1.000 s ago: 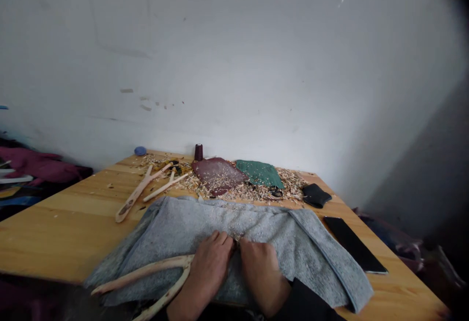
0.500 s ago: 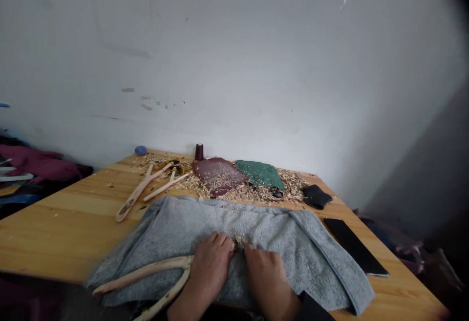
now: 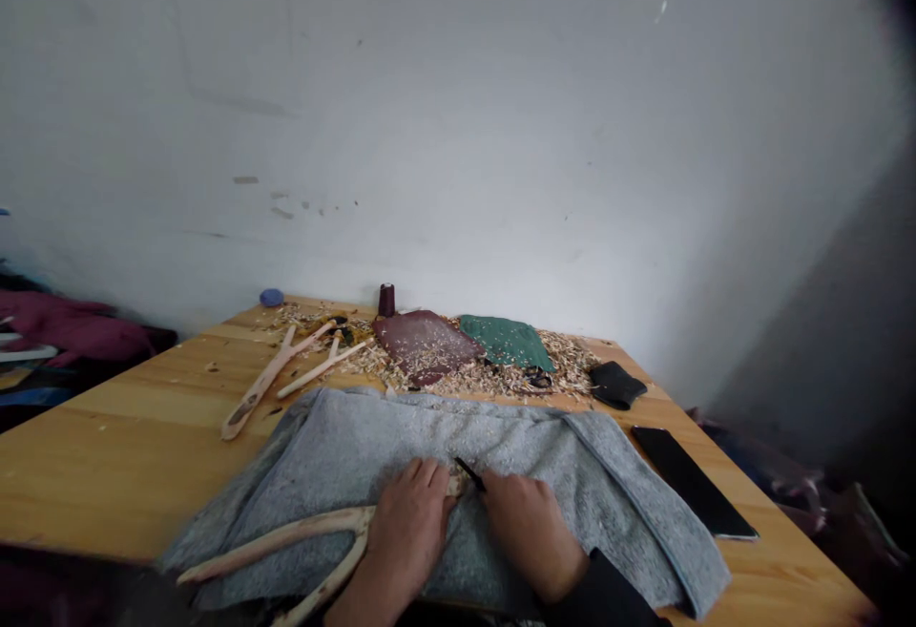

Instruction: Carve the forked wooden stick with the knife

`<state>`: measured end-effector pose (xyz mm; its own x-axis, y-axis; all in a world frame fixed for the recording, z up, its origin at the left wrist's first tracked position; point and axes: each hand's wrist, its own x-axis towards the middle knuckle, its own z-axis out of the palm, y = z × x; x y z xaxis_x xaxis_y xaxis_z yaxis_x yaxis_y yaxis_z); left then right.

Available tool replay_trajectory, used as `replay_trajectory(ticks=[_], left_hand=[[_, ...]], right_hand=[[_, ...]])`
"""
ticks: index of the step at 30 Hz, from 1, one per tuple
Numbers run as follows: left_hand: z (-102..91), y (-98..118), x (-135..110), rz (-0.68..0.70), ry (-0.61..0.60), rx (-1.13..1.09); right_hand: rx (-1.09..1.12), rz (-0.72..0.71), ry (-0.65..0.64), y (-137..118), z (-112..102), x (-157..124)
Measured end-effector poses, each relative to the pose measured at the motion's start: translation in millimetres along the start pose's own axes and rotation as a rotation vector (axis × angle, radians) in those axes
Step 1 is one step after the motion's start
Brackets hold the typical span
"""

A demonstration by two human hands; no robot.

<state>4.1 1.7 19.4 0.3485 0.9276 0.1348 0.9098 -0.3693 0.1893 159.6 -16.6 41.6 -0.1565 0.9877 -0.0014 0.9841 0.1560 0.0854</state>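
My left hand (image 3: 407, 533) grips a forked wooden branch (image 3: 286, 533) steady on a grey cloth (image 3: 322, 446); my closed right hand (image 3: 530, 533) holds a small dark blade (image 3: 470, 474) to it.

Flat, diffuse light, brightest on the white wall (image 3: 501, 159), leaves only soft shadows on the counter (image 3: 121, 446). The right corner falls dim and the frame's upper right edge darkens (wide-angle bowing shows at the edges); fine detail looks slightly soft throughout.
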Motion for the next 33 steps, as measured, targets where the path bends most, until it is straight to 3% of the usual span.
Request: replay_trajectory(ticks=[6,17,24,33], left_hand=[[2.3,1.4,0.1,-0.015,0.015,0.009],[-2.0,1.2,1.2,-0.002,-0.004,0.021],[-7.2,1.5,4.0,0.017,-0.035,0.033],[-6.9,1.9,5.9,0.029,-0.065,0.047]], right_hand=[[0.056,0.042,-0.023,7.0,5.8,-9.1],[-0.007,0.032,-0.048,-9.3,-5.3,-12.2],[-0.044,0.027,0.001,-22.8,-10.8,-4.0],[-0.063,0.012,-0.071,-34.7,-14.8,17.7]])
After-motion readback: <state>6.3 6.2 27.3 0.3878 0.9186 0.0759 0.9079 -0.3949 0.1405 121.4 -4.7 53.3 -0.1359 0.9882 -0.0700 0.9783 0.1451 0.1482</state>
